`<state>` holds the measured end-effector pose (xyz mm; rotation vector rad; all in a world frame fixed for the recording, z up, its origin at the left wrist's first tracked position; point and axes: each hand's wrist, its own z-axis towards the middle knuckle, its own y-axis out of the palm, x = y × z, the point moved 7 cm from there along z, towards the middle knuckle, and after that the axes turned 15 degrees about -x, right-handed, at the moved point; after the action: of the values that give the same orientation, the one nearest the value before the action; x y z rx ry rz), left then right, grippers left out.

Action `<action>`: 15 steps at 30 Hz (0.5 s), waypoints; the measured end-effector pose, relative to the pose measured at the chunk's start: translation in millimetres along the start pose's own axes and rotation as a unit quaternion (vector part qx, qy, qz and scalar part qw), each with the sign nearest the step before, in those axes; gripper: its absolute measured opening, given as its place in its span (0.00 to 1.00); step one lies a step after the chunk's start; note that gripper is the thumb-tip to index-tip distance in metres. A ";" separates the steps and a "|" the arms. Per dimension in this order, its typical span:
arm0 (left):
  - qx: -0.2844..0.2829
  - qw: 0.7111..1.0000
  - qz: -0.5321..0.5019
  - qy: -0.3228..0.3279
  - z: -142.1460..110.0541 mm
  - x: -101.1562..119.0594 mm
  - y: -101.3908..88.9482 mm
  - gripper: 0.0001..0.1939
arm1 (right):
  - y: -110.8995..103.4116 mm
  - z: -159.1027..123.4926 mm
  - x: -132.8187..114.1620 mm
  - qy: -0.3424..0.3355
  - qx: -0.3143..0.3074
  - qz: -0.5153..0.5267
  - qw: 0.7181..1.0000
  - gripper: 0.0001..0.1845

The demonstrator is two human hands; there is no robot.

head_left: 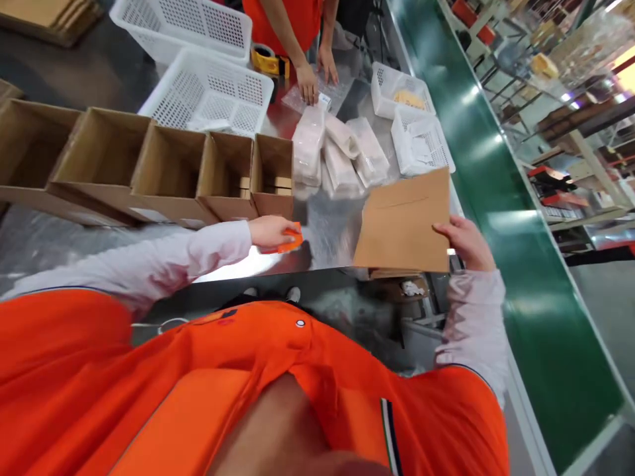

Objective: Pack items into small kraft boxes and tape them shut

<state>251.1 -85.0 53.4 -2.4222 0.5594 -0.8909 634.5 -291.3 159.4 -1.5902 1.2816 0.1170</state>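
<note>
My left hand (270, 231) is closed on a small orange tool (290, 243) that rests on the shiny steel table (325, 231), just in front of a row of open cardboard boxes (169, 172). My right hand (466, 241) grips the right edge of a flat brown cardboard sheet (404, 225), lifted over the table's near edge. Beyond the sheet lies a heap of clear plastic packets (340, 155).
A co-worker's two hands (317, 76) press on a plastic bag at the table's far end, near a yellow tape dispenser (268, 61). White perforated baskets (208, 96) and small white trays (421, 139) stand around. A green conveyor belt (516, 218) runs along the right.
</note>
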 end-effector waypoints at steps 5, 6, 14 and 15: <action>0.041 0.999 0.008 0.017 35.6 39.1 -24.5 0.36 | 184.2 -31.8 -79.0 -0.036 -0.017 -0.200 0.979 0.12; 0.034 0.999 0.007 0.031 44.9 44.2 -24.3 0.40 | 218.2 -31.4 -84.0 -0.029 -0.037 -0.192 0.980 0.13; -0.014 0.964 -0.239 0.114 80.4 22.2 -6.2 0.41 | 315.0 -2.3 -59.2 -0.090 -0.101 0.235 0.962 0.35; -0.020 0.956 -0.266 0.120 79.9 19.2 -6.1 0.41 | 309.0 -1.6 -56.3 -0.099 -0.063 0.231 0.966 0.37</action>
<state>320.4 -65.8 13.0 -2.5611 -0.0103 -1.4141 374.9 -220.0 -2.4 -1.3186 1.4858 0.6440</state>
